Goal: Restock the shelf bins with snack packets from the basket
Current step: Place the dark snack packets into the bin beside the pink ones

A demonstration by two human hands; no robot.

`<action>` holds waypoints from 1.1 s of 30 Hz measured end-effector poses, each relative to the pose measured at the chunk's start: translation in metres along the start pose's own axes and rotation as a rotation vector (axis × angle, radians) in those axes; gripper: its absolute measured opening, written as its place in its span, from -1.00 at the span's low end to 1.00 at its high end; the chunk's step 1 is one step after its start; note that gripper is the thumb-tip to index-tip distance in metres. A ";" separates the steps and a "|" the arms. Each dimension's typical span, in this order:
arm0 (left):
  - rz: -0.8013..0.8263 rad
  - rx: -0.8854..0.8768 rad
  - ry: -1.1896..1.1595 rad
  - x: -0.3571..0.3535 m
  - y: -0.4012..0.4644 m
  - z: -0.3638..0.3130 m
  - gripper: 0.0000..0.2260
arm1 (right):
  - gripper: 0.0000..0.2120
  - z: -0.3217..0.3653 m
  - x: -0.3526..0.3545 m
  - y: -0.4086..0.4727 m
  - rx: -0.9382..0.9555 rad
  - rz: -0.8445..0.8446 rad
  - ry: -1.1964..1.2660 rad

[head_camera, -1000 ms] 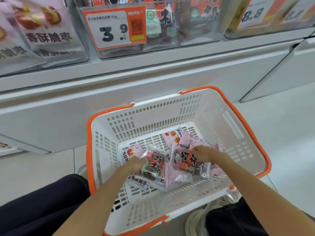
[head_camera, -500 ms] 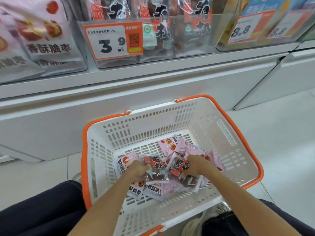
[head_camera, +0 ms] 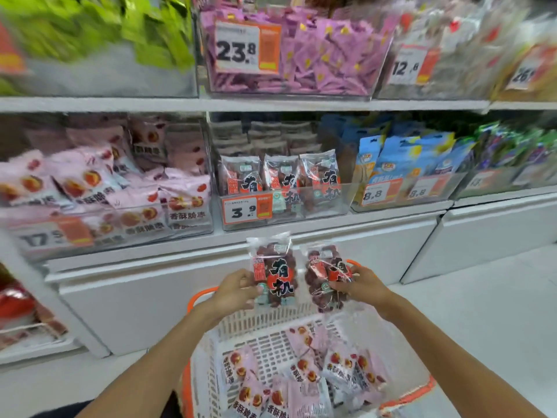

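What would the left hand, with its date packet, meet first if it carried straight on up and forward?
Probably the clear bin with the 3.9 tag, already holding matching packets. The left hand holds its date packet just below it; depth is uncertain.

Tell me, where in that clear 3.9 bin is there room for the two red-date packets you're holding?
Free: the front right of the 3.9 bin, beside its price tag, below the three standing packets. Crowded: the pink-packet bin left, blue-packet bin right.
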State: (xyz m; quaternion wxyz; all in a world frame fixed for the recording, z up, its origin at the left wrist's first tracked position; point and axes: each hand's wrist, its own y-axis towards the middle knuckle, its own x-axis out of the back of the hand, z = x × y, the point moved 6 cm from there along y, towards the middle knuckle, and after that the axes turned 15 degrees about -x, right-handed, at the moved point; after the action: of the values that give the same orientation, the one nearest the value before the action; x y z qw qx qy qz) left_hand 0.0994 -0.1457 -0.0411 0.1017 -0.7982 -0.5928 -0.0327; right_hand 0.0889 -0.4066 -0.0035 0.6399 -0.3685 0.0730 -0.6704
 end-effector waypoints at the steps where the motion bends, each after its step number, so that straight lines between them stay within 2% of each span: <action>1: 0.000 -0.039 0.007 0.007 -0.001 -0.020 -0.83 | -0.78 0.018 0.008 -0.012 0.039 -0.004 0.030; 3: -0.022 -0.114 0.011 0.017 -0.003 -0.055 -0.75 | -0.71 0.045 0.023 -0.030 0.110 -0.038 0.088; 6: -0.109 -0.232 0.024 0.036 -0.002 -0.111 -0.59 | -0.50 0.089 0.044 -0.046 0.272 -0.059 0.201; 9: -0.198 -0.364 0.081 0.051 0.011 -0.156 -0.47 | -0.53 0.132 0.058 -0.053 0.466 -0.103 0.207; 13: -0.252 -0.532 0.054 0.055 0.033 -0.199 -0.68 | -0.61 0.178 0.072 -0.052 0.677 -0.278 0.251; 17: -0.317 -0.605 0.170 0.060 0.068 -0.209 -0.71 | -0.65 0.199 0.078 -0.021 0.749 -0.410 0.291; 20: -0.334 -0.527 0.268 0.060 0.098 -0.199 -0.68 | -0.70 0.201 0.076 0.013 0.727 -0.462 0.253; 23: -0.146 -0.331 0.363 0.050 0.129 -0.183 -0.61 | -0.75 0.206 0.086 0.038 0.673 -0.459 0.146; 25: -0.060 -0.227 0.423 0.048 0.144 -0.178 -0.58 | -0.70 0.216 0.095 0.048 0.632 -0.417 -0.058; 28: -0.024 -0.141 0.489 0.051 0.157 -0.176 -0.77 | -0.68 0.225 0.096 0.061 0.541 -0.384 -0.446; 29: -0.027 -0.115 0.534 0.052 0.160 -0.176 -0.76 | -0.68 0.228 0.094 0.064 0.507 -0.373 -0.498; 33: -0.039 0.072 0.701 0.063 0.166 -0.170 -0.42 | -0.66 0.241 0.085 0.072 0.383 -0.327 -0.627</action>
State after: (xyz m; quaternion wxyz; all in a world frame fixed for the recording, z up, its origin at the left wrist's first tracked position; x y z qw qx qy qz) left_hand 0.2877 -0.1670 0.1158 0.3266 -0.7228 -0.5377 -0.2858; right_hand 0.2960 -0.4067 0.1625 0.5730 -0.4361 -0.3117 -0.6200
